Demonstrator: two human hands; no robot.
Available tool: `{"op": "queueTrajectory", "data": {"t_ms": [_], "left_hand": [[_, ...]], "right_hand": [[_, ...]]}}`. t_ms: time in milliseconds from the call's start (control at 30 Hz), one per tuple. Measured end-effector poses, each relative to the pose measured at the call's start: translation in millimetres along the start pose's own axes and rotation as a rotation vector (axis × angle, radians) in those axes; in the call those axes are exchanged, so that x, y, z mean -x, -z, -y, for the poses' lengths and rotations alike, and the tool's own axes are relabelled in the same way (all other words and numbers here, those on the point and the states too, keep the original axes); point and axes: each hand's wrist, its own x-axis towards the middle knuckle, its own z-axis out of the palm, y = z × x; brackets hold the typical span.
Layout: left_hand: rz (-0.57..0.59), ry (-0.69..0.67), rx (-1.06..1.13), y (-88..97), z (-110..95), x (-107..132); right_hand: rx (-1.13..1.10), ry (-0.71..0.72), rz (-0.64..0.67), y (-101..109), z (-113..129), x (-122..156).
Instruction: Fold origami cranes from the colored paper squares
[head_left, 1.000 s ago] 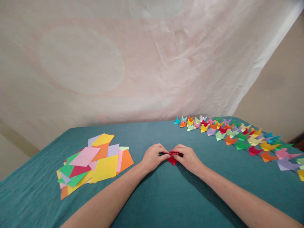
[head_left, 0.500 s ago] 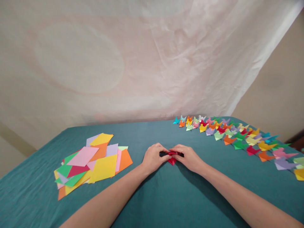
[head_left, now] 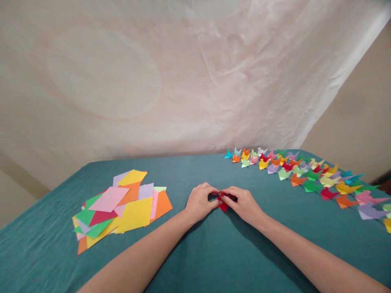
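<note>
A small folded piece of red paper (head_left: 223,206) is pinched between both hands, low over the middle of the green cloth. My left hand (head_left: 200,202) grips its left side with thumb and fingertips. From the right, my right hand (head_left: 242,203) holds it the same way, its thumb pressed on the front of the paper. The fingertips of the two hands almost meet and cover most of the upper part of the paper, so its full shape is hidden. Its lower point shows beneath the thumbs.
A loose pile of coloured paper sheets (head_left: 134,213) lies to the left. Rows of small folded paper birds (head_left: 313,186) stand along the right and back of the cloth-covered table (head_left: 195,260). Behind the table hangs a pale sheet (head_left: 189,81).
My right thumb has shifted left and inward over the red paper, and the fingertips have drawn closer together. The whole view has moved slightly.
</note>
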Motion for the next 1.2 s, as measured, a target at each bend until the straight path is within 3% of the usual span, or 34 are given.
{"op": "queueTrajectory", "data": {"t_ms": [300, 700, 1200], "left_hand": [[0.052, 0.026, 0.034, 3.2, -1.6, -4.9], [0.050, 0.049, 0.049, 2.1, -0.9, -6.4], [0.019, 0.049, 0.049, -2.3, 2.3, -4.9]], "right_hand": [[-0.039, -0.145, -0.063, -8.7, -0.1, 4.0], [0.112, -0.003, -0.006, -1.5, 10.4, 8.4], [0.186, 0.046, -0.086, -10.5, 6.2, 4.3]]}}
